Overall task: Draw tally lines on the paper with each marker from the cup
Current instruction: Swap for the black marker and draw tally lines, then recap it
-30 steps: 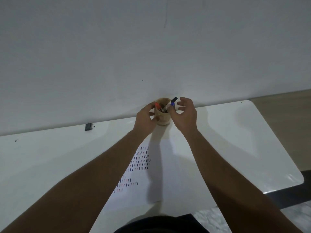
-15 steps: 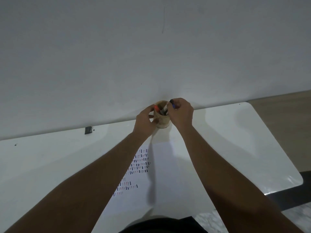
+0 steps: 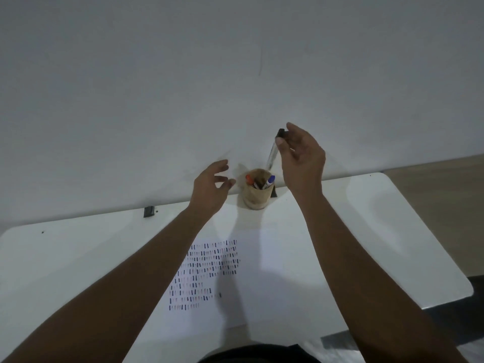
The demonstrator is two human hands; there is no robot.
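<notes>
A tan cup (image 3: pixel 256 196) stands at the far edge of the white table, against the wall. An orange-capped marker (image 3: pixel 249 179), a blue-capped marker (image 3: pixel 269 181) and a dark one stick out of it. My right hand (image 3: pixel 301 159) pinches a black-capped marker (image 3: pixel 275 149) by its top, hanging it above the cup's right side. My left hand (image 3: pixel 212 187) hovers just left of the cup, fingers apart, touching nothing. The paper (image 3: pixel 251 279) lies in front of me with several rows of short tally lines on its left half.
The white table (image 3: pixel 379 231) ends at a rounded corner on the right, with wooden floor beyond. A small dark clip (image 3: pixel 148 211) sits at the table's back edge on the left. The grey wall rises directly behind the cup.
My right hand has lifted the black-capped marker up out of the cup. My left hand has let go of the cup and opened to its left.
</notes>
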